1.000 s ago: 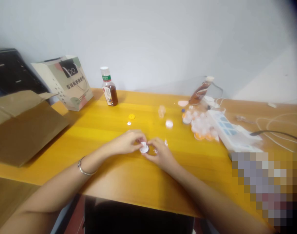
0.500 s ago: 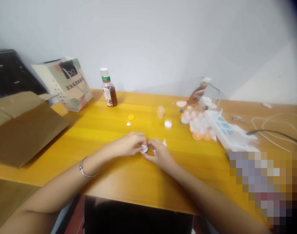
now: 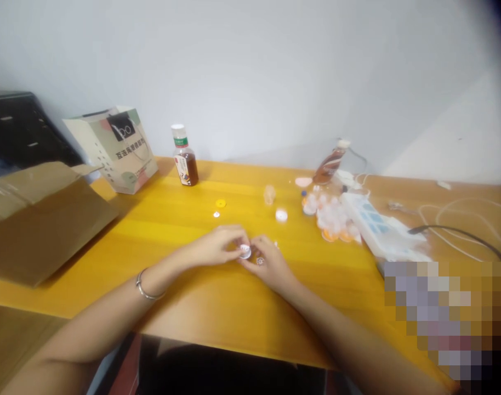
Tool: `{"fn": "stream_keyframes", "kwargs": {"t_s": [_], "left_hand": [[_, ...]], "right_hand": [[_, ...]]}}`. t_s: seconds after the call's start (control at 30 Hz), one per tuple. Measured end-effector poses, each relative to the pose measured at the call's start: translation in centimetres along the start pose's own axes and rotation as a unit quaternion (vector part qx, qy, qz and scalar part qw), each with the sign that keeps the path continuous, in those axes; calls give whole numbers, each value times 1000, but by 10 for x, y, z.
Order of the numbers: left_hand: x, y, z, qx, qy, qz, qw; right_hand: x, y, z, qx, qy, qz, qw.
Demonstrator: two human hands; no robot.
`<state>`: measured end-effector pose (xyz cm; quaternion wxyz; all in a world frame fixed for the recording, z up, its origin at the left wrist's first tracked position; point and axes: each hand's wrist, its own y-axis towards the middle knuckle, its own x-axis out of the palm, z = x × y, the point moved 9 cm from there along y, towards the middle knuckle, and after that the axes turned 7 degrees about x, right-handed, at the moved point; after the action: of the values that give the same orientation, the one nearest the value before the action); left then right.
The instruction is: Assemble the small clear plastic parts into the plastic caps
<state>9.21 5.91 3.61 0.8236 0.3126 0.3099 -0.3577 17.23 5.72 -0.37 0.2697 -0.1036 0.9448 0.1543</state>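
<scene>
A small white round piece (image 3: 245, 252), cup-like in outline, is pinched between my hands over the table. My left hand (image 3: 221, 244) closes thumb and fingers on it from the left. From the right, my right hand (image 3: 272, 264) meets it with bent fingertips; part of the piece is hidden behind the fingers. A tiny white wheel-like piece (image 3: 260, 261) shows within the curl of my right hand, and I cannot tell whether it is held. Farther back lie a yellow disc (image 3: 221, 203), a tiny white part (image 3: 216, 214) and a white round piece (image 3: 280, 214).
Leftward are an open cardboard box (image 3: 49, 219) and a paper bag (image 3: 129, 151), with an upright drink bottle (image 3: 187, 164) behind. A clear piece (image 3: 269, 195) stands mid-table. To the right are clustered capped pieces (image 3: 332, 214), a tilted bottle (image 3: 331, 163), a white-blue package (image 3: 369, 216) and cables (image 3: 451, 224).
The view has tilted slightly, so the table's things sit a little lower. My hands stay together on the white round piece, which appears turned a little between the fingers.
</scene>
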Motion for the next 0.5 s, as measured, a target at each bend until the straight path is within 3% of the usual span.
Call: {"fn": "stream_keyframes", "kwargs": {"t_s": [0.07,0.17,0.3,0.5], "left_hand": [[-7,7,0,10,-45,21,999],[-22,27,-15,6,-57,72,996],[-30,68,-55,-22,75,104,992],[-5,126,-90,-14,289,68,955]], "right_hand": [[-1,0,3,31,84,-13,996],[4,0,9,94,240,-41,965],[5,0,19,151,318,-24,936],[2,2,31,182,370,2,911]]}}
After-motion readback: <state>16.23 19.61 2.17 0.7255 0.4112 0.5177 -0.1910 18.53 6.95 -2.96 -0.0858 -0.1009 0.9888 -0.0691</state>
